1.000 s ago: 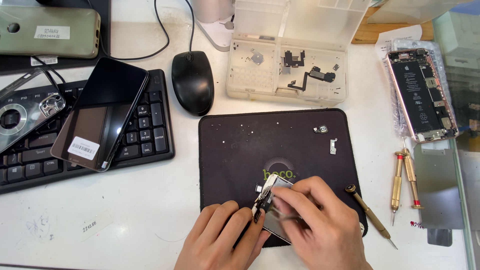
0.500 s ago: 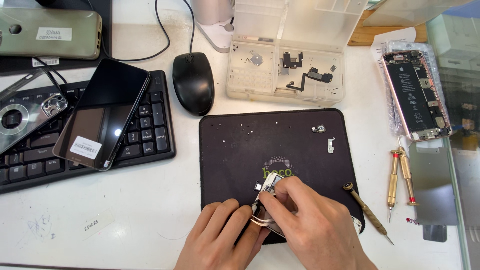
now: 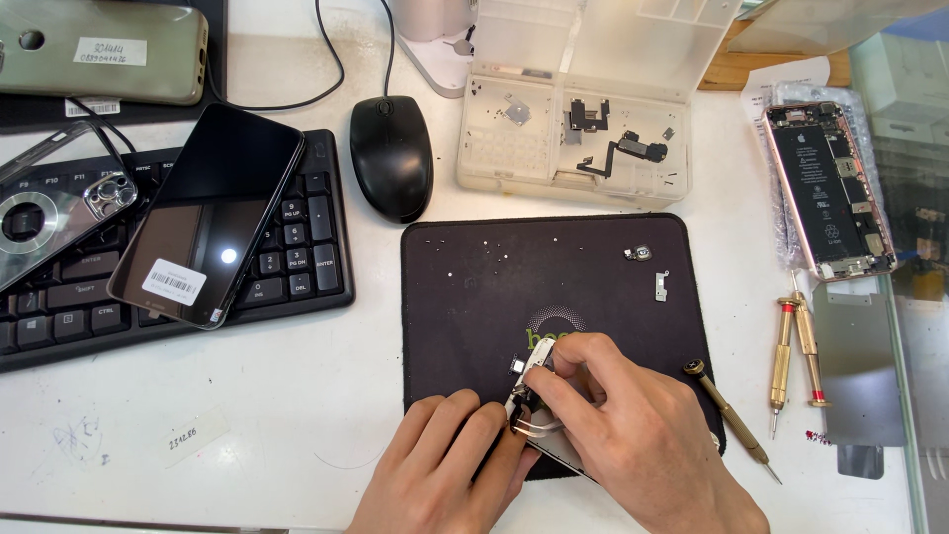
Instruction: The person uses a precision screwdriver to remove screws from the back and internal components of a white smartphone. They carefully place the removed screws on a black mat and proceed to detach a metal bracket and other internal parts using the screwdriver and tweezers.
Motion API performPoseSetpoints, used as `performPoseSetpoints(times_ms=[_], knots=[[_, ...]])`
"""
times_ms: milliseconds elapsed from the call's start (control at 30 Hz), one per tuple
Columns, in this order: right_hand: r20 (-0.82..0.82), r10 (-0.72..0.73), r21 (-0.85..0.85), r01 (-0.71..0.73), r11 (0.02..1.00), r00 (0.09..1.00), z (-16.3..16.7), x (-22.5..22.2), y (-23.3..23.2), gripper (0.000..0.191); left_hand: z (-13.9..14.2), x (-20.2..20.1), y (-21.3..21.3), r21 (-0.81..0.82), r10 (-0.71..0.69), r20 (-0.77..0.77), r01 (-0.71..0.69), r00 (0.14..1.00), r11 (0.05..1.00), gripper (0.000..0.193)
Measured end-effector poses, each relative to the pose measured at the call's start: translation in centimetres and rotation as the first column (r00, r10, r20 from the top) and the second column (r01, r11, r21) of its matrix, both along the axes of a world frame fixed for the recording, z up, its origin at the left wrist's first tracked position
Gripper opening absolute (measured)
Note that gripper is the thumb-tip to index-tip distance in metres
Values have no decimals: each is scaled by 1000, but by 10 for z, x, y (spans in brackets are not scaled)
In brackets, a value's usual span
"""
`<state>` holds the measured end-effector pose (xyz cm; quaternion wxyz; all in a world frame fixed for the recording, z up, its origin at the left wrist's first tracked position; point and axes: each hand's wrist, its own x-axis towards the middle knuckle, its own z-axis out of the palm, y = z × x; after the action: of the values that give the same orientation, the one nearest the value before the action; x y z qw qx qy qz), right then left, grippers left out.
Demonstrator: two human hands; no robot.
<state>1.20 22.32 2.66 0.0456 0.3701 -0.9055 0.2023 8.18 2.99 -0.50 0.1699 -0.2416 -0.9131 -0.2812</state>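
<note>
Both hands meet at the near edge of a black work mat point(image 3: 554, 267). The left hand point(image 3: 445, 475), fingers curled in, pinches a pair of tweezers point(image 3: 534, 427) whose tips touch a small metal phone part point(image 3: 529, 374). The right hand point(image 3: 633, 435) closes thumb and fingers on that part — it sits between the two hands, just above the mat. A screwdriver point(image 3: 730, 417) lies just right of the right hand; an opened phone point(image 3: 828, 188) rests far right.
</note>
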Motion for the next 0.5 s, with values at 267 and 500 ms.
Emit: performPoseSetpoints(times_ms=[267,500], knots=[[52,-50,-51,52,997,997,-2,0,0,38,1,0,2,10,-1,30,1,1000,1000,24],[81,-129,-187,142,972,988,0,12,1,30,6,-2,0,10,-12,17,12,1000,1000,29]])
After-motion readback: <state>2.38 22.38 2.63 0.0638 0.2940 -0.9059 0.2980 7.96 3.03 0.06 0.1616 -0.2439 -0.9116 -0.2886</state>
